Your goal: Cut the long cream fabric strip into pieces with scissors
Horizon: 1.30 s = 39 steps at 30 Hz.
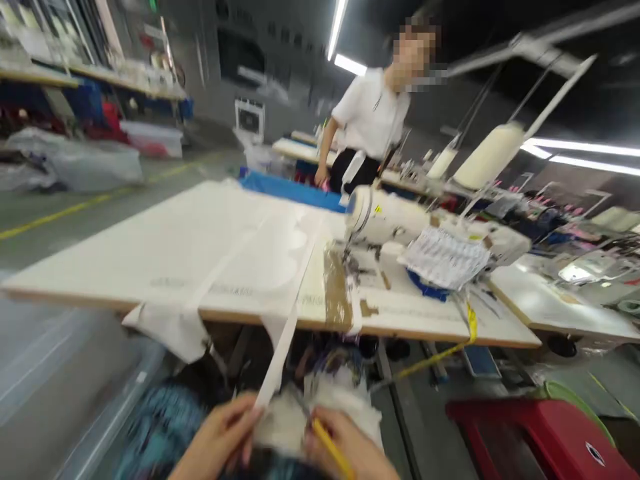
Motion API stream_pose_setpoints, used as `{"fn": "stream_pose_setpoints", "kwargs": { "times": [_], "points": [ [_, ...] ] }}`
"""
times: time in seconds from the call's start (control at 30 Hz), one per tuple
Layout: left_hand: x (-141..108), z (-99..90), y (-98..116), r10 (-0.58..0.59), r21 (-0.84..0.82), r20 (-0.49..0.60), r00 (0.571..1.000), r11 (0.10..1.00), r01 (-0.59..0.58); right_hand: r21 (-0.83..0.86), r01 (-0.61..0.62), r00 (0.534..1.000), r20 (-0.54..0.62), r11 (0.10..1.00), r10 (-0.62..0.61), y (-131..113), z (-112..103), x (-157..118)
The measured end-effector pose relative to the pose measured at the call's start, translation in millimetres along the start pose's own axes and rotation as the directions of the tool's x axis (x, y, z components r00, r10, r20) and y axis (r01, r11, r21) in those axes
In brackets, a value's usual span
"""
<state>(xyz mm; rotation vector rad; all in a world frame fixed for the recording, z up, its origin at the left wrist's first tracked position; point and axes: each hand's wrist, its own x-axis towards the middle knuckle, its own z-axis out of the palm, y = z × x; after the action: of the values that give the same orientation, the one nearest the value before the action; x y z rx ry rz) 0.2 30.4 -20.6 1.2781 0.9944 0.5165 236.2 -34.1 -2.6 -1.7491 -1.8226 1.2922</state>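
Observation:
My left hand (225, 433) is closed, pinching the end of a white fabric strip (283, 353) between thumb and fingers. The strip runs up from there over the front edge of a white sewing table (150, 233). Low in the view, my right hand (345, 440) is wrapped round a slim yellow-handled tool (330, 448). A blurred grey tip points from it toward the strip; its exact kind is unclear. White cloth (345, 403) lies below and between my hands. Another white piece (170, 327) hangs over the table edge to the left.
A sewing machine (390, 213) stands on the table, with a printed paper (445, 257) on it. A yellow tape measure (470, 323) hangs off the edge. A red stool (545, 433) is at lower right. Behind the table stands a person in a white shirt (373, 107).

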Motion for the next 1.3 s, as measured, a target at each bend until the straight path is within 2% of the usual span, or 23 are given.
{"fn": "stream_pose_setpoints", "kwargs": {
  "times": [0.03, 0.1, 0.23, 0.37, 0.5, 0.67, 0.77, 0.93, 1.1, 1.3],
  "points": [
    [-4.4, 1.1, 2.4, 0.002, -0.013, -0.032, 0.999, 1.000, -0.002, -0.004, 0.025, 0.997, 0.068, 1.000, -0.025, 0.3, 1.5, -0.6],
    [-9.0, 2.1, 7.3, -0.031, -0.092, -0.035, 0.999, 0.995, 0.028, -0.028, 0.093, 0.991, 0.099, 0.995, -0.089, 1.4, 1.5, -0.7],
    [-15.0, 2.6, 12.6, -0.123, -0.251, 0.034, 0.992, 0.959, 0.127, -0.073, 0.148, 0.973, 0.189, 0.986, -0.132, 0.4, -3.6, 0.7],
    [-20.0, 2.8, 13.0, -0.143, -0.278, 0.058, 0.988, 0.948, 0.154, -0.130, 0.211, 0.950, 0.260, 0.969, -0.172, -2.9, -6.4, 5.0],
    [-18.7, 2.0, 10.7, -0.138, -0.273, 0.064, 0.988, 0.950, 0.150, -0.204, 0.207, 0.940, 0.311, 0.957, -0.138, -5.7, -12.0, 17.3],
    [-17.7, 0.6, 6.3, -0.207, -0.339, 0.064, 0.976, 0.916, 0.217, -0.266, 0.240, 0.922, 0.363, 0.933, -0.133, -12.7, -20.6, 29.2],
    [-17.4, -0.8, 4.3, -0.227, -0.357, 0.049, 0.973, 0.906, 0.229, -0.363, 0.264, 0.927, 0.351, 0.894, -0.131, -16.1, -21.5, 30.9],
    [-15.9, -1.7, 2.0, -0.224, -0.355, 0.060, 0.973, 0.906, 0.230, -0.532, 0.223, 0.964, 0.242, 0.817, -0.106, -19.8, -17.1, 28.7],
    [-14.0, -0.5, -1.4, -0.210, -0.359, 0.052, 0.976, 0.908, 0.214, -0.555, 0.155, 0.983, 0.170, 0.817, -0.071, -20.1, -12.9, 26.0],
    [-12.8, -2.2, -2.1, -0.224, -0.364, 0.058, 0.973, 0.903, 0.230, -0.539, 0.164, 0.984, 0.147, 0.826, -0.099, -15.4, -11.9, 26.7]
  ]
}}
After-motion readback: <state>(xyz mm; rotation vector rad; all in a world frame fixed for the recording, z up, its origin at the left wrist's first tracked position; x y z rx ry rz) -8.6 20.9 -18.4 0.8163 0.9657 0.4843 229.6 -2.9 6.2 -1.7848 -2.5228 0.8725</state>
